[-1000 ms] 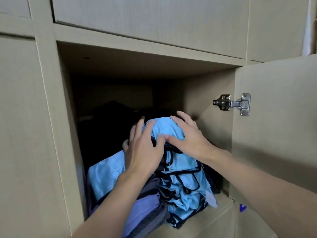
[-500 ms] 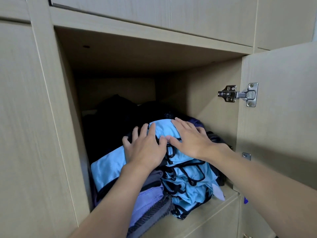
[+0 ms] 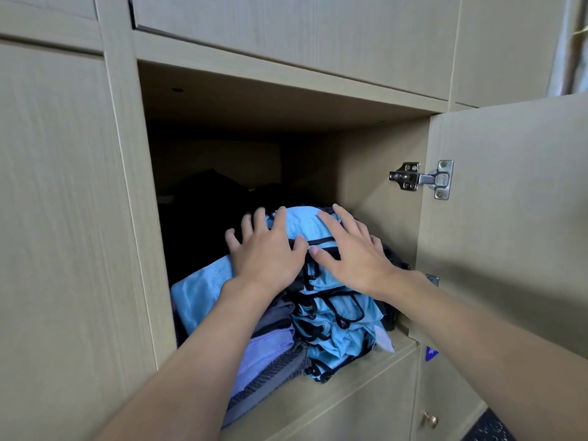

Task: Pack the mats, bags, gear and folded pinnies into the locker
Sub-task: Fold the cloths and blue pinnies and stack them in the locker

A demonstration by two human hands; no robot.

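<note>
Head view shows 2 hands, left hand (image 3: 265,254) and right hand (image 3: 351,257), fingers spread flat, pressing the folded pinnies (image 3: 334,313) at the locker (image 3: 366,361) front edge. Soft, light, slippery fabric likely slumps; best supported from beneath, both sides.

Even daylight, locker (image 3: 222,160) depths murky, perhaps slight blur.

Pinnies (image 3: 337,316) in locker (image 3: 375,160), atop mats (image 3: 270,361).

Dark gear (image 3: 203,214) lost in shadow at back, door (image 3: 509,224) cut off at right
</note>
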